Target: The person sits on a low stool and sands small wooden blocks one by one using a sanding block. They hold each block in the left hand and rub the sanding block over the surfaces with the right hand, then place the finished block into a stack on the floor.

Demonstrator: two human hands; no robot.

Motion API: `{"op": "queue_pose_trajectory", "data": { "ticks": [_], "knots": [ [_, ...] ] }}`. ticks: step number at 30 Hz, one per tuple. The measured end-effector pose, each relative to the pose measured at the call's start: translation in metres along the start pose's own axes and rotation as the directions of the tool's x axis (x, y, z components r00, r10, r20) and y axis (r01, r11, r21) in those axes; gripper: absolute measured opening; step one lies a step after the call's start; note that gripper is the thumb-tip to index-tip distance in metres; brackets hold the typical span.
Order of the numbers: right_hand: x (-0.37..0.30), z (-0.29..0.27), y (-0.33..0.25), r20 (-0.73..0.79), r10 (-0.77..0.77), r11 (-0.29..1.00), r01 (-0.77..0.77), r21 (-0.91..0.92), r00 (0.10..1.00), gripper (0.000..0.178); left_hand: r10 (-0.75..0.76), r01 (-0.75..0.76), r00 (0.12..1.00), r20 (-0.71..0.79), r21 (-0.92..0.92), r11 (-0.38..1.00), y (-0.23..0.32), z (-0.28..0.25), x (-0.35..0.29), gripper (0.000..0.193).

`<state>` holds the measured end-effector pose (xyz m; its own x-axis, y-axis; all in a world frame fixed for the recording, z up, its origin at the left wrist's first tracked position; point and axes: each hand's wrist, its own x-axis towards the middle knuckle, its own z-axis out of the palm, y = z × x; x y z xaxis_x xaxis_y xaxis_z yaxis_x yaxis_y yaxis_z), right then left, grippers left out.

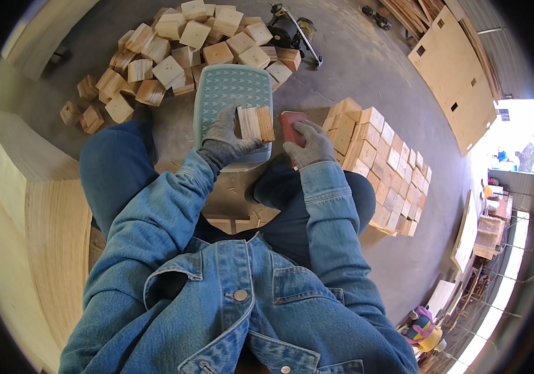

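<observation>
Both of my hands wear grey knitted gloves. My left hand [224,136] is closed around a wooden block [255,124] with banded, layered sides, holding it over the near right part of a pale green plastic step stool [232,88]. Just right of the stool, my right hand [313,146] grips a flat reddish sanding block [291,127], its thumb and fingers on the near end. A small gap separates the sanding block from the wooden block. The stool's textured top stands between my knees.
Loose wooden blocks [169,71] lie heaped beyond the stool. Stacked blocks [391,168] form neat rows beside my right knee. A black power tool with a metal bar [304,40] sits behind the stool. Plywood panels [58,249] rise at my left; another sheet [454,81] leans far right.
</observation>
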<state>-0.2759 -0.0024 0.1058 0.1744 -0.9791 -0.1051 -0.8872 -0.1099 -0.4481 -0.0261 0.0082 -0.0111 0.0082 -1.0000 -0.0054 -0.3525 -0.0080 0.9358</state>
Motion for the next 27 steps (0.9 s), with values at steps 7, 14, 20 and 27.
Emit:
{"op": "queue_pose_trajectory", "data": {
  "ticks": [7,14,20,27],
  "knots": [
    [0.009,0.005,-0.018,0.011,-0.046,0.999,0.047,-0.028,0.999,0.063,0.097,-0.094,0.995,-0.034,0.073,0.993,0.005,0.001,-0.003,0.121],
    [0.009,0.015,-0.01,-0.127,-0.146,0.985,0.156,0.074,0.981,0.062,0.362,-0.311,0.919,-0.157,0.278,0.909,0.028,-0.015,-0.004,0.105],
    [0.008,0.012,-0.009,-0.079,-0.141,0.99,0.142,0.01,0.987,0.063,0.26,-0.253,0.943,-0.205,0.063,0.966,0.026,-0.015,-0.008,0.105],
    [0.003,0.01,-0.005,-0.001,-0.095,0.995,0.095,-0.024,0.995,0.064,0.26,-0.207,0.955,-0.147,0.301,0.931,0.013,-0.008,-0.009,0.126]
  ]
}}
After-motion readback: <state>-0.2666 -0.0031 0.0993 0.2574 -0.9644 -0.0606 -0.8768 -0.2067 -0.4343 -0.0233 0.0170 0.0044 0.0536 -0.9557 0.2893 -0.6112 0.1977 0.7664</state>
